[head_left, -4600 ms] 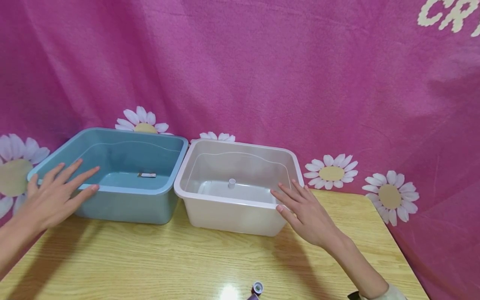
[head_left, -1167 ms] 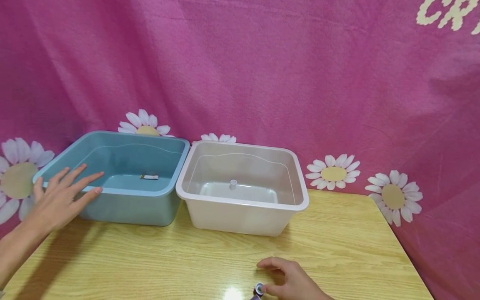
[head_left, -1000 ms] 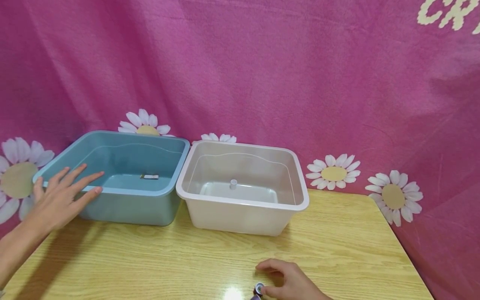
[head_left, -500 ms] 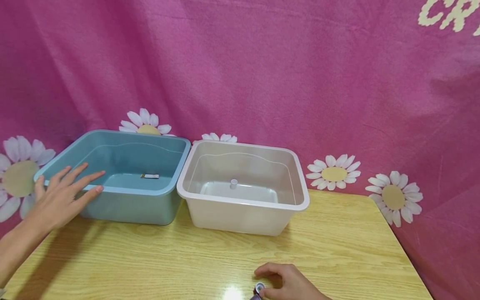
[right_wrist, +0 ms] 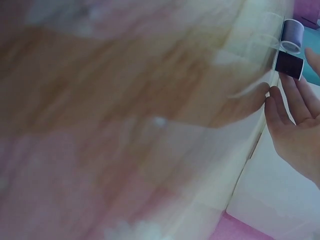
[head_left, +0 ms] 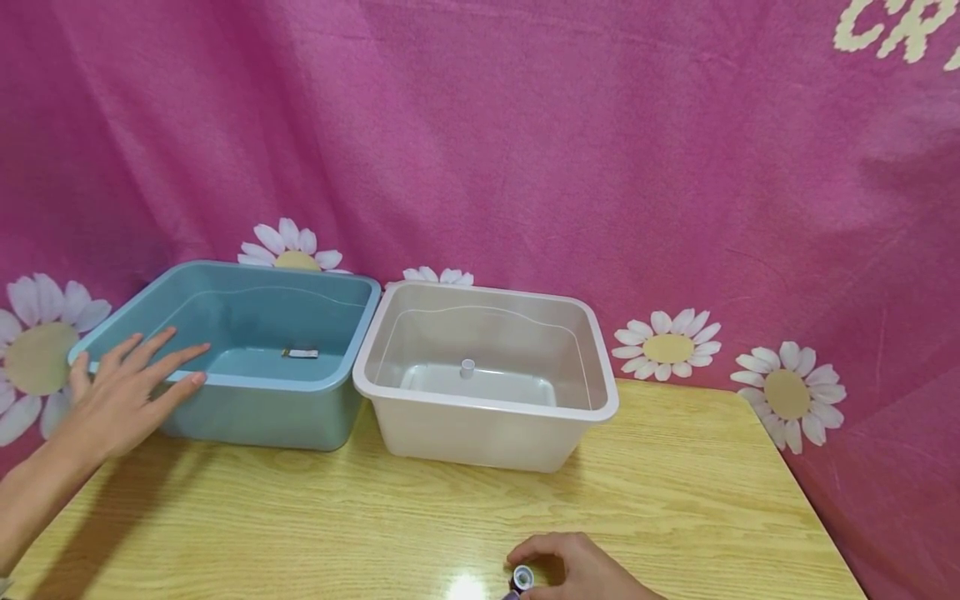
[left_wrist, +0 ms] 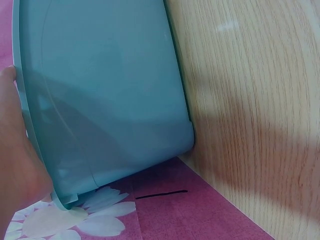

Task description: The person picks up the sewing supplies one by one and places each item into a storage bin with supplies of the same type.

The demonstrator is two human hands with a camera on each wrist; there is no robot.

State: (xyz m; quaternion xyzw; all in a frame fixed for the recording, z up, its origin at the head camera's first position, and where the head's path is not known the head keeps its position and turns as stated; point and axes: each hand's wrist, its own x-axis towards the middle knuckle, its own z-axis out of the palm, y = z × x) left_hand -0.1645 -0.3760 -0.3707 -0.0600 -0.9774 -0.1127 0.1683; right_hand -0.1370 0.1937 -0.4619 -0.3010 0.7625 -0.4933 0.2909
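My left hand (head_left: 120, 400) has its fingers spread and straight over the near-left rim of a teal plastic bin (head_left: 247, 417); the left wrist view shows the hand against that rim. At the front of the table, my right hand (head_left: 585, 571) curls thumb and fingers round a spool of dark thread (head_left: 522, 575). In the right wrist view, the dark spool (right_wrist: 289, 65) stands upright at the fingertips. Beside it is a spool of purple-grey thread (right_wrist: 292, 35), mostly cut off in the head view. How firmly the thumb presses is hard to tell.
Right of the teal bin stands a whitish bin (head_left: 480, 433) with a small white cylinder (head_left: 467, 371) inside. A small white strip (head_left: 302, 354) with a brownish end lies in the teal bin. Behind the wooden table (head_left: 337, 517) hangs a pink curtain (head_left: 525, 150) with daisies.
My right hand has left the whitish bin's right rim and come down to the spools. Lately it drew slightly nearer, and the dark spool shifted a little. The left hand is nearly still.
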